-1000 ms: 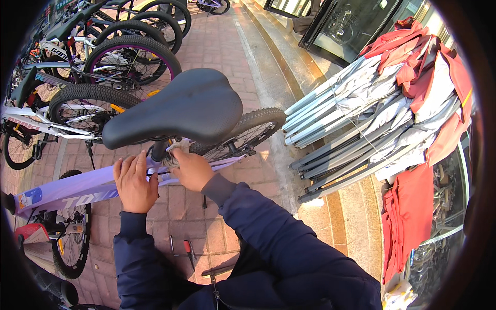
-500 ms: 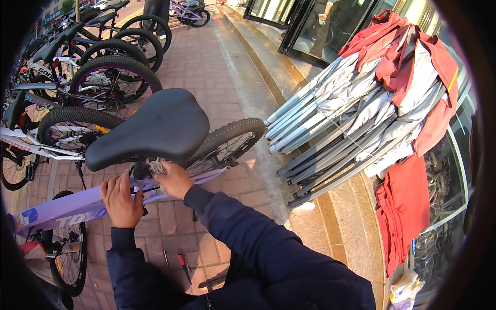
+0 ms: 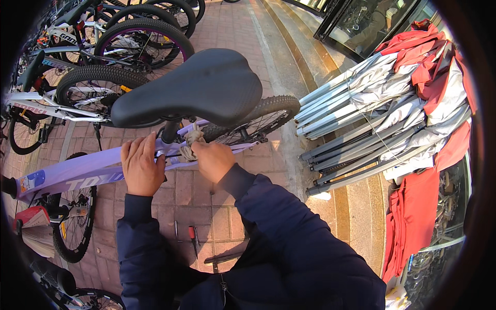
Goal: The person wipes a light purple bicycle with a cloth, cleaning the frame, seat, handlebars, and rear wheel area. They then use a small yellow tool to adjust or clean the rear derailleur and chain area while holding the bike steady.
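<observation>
Outdoors, on brick pavement [image 3: 222,31] beside stone steps [image 3: 361,227], a lilac bicycle [image 3: 77,170] stands between parked bicycles [image 3: 67,112] and bundled, fabric-draped poles [image 3: 336,98]. Below its black saddle [image 3: 188,90], which partly blocks the view, a person's left hand [image 3: 143,168] lies on the frame [image 3: 111,166], fingers together, while the right hand [image 3: 214,160] pinches what appears to be a grayish cloth [image 3: 194,140].

"Where does the head camera look from?"
"The wearer's head, angled steeply down over the left hand [image 3: 143,164] and right hand [image 3: 214,160]."
"How near?"
"Close above the black bicycle saddle [image 3: 194,88], its fisheye taking in stone steps [image 3: 361,217] rightward"
</observation>
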Tool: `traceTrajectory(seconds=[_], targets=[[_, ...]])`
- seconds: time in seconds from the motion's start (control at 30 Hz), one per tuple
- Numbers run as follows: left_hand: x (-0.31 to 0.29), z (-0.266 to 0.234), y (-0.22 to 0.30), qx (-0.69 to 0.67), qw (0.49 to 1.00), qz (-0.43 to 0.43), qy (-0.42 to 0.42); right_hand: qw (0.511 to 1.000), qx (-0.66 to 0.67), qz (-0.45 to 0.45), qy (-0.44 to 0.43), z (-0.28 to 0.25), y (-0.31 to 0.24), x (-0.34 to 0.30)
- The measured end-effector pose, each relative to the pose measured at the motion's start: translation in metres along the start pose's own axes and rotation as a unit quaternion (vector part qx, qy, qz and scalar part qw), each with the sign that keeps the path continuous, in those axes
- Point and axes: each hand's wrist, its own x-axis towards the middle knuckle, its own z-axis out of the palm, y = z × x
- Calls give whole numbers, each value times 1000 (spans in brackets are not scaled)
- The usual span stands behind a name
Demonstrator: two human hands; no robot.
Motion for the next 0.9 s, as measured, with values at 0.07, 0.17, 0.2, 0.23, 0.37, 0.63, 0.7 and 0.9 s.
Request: traceTrajectory(seconds=[0.07, 0.17, 0.2, 0.23, 0.37, 0.63, 0.7, 0.9], targets=[[1, -1, 1, 2, 1000, 4, 9, 1000, -15, 18, -5, -2, 4, -5], [3, -2, 2, 1, 1000, 2, 11, 996, 3, 78, -47, -10, 19, -11], [3, -2, 2, 0, 1000, 1, 10, 996, 27, 80, -43, -15, 26, -11], [3, -2, 2, -2, 1000, 2, 10, 994, 51, 82, -46, -20, 34, -11], [2, 0, 1, -7, 1000, 5, 11, 981, 123, 148, 28, -33, 55, -15], [2, 1, 2, 5, 1000, 10, 15, 979, 198, -10, 57, 4, 19, -17], [2, 0, 1, 5, 1000, 10, 21, 974, 222, 45, -32, -4, 28, -18], [-2, -4, -7, -25, 999, 28, 38, 979, 44, 153, 127, -47, 108, -13]])
